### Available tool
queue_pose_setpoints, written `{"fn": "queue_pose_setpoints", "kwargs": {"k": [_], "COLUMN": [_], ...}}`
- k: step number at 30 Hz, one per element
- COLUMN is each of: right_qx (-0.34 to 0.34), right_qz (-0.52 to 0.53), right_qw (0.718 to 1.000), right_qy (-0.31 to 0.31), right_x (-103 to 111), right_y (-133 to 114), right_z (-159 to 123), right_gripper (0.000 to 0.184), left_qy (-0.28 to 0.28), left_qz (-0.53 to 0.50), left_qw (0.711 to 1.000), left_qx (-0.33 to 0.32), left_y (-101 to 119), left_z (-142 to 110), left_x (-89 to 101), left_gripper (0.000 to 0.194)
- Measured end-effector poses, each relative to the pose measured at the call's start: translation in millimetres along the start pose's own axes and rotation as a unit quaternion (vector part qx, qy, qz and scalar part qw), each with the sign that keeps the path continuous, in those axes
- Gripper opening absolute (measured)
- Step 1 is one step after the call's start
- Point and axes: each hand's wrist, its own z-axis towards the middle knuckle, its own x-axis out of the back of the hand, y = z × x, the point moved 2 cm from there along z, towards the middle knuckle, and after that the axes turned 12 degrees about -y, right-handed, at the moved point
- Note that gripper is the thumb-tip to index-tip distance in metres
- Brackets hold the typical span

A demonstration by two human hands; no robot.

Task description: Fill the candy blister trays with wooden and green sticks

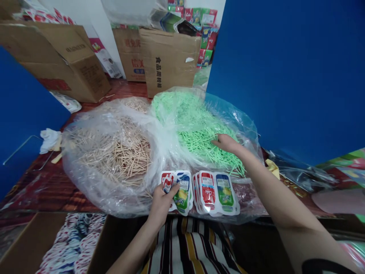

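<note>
My left hand [162, 199] grips a twin-pouch packet [182, 192] with a red cola side and a green Sprite side, at the table's front edge. Just right of it lies a stack of like packets [216, 192], printed with cola and Sprite cans. Over a heap of thin green sticks [199, 140] in a clear plastic bag, my right hand [226, 144] has its fingertips pinched together among the sticks. Whether a stick is between them is too small to tell. To the left, pale wooden-coloured sticks [132, 156] fill another clear plastic bag [85, 182].
Cardboard boxes [171, 61] stand at the back, with cola and Sprite packs [208, 38] behind them. Blue panels [291, 68] flank both sides. Below the table's front left is an open box [34, 236] full of bundled packets [76, 239]. A yellow scrap [273, 168] lies at right.
</note>
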Motion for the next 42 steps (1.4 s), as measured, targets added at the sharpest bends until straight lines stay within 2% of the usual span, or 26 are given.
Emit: {"fn": "queue_pose_setpoints", "kwargs": {"k": [5, 9, 17, 20, 23, 27, 31, 36, 39, 42], "right_qx": [0.0, 0.031, 0.083, 0.104, 0.126, 0.134, 0.145, 0.157, 0.161, 0.168], "right_qz": [0.137, 0.23, 0.345, 0.434, 0.512, 0.554, 0.545, 0.517, 0.508, 0.465], "right_qw": [0.99, 0.971, 0.932, 0.889, 0.842, 0.813, 0.817, 0.834, 0.834, 0.854], "right_qy": [0.04, 0.062, 0.075, 0.105, 0.115, 0.121, 0.119, 0.109, 0.141, 0.158], "right_x": [-4.4, -17.4, -20.7, -25.6, -39.5, -56.7, -62.7, -57.9, -51.9, -50.7], "right_y": [13.7, 7.9, -13.5, -15.5, -18.2, -23.9, -32.0, -38.9, -35.8, -31.6], "right_z": [-17.7, -31.2, -52.8, -49.1, -38.6, -29.7, -34.0, -42.8, -42.4, -39.1], "right_gripper": [0.05, 0.062, 0.056, 0.048, 0.042, 0.04, 0.039, 0.039, 0.04, 0.043], "left_qy": [0.006, 0.003, -0.01, -0.007, 0.002, -0.011, -0.018, -0.017, -0.013, -0.018], "left_qz": [0.013, 0.011, 0.032, 0.038, 0.04, 0.022, 0.01, 0.009, 0.02, 0.029], "left_qw": [1.0, 1.0, 0.999, 0.999, 0.999, 0.999, 1.0, 0.999, 0.999, 0.999], "left_qx": [-0.007, -0.018, -0.022, -0.02, -0.017, -0.022, -0.023, -0.027, -0.026, -0.025], "left_y": [-1.5, -1.2, 3.5, 3.8, 3.5, 2.4, 0.8, -1.1, -0.9, 1.7], "left_z": [4.4, 6.2, 5.2, 4.5, 4.0, 4.1, 4.5, 5.1, 5.0, 4.1], "left_x": [0.0, -0.6, -5.9, -7.7, -8.3, -7.5, -5.9, -4.4, -3.9, -6.1], "left_gripper": [0.04, 0.039, 0.037, 0.035, 0.033, 0.034, 0.036, 0.036, 0.036, 0.035]}}
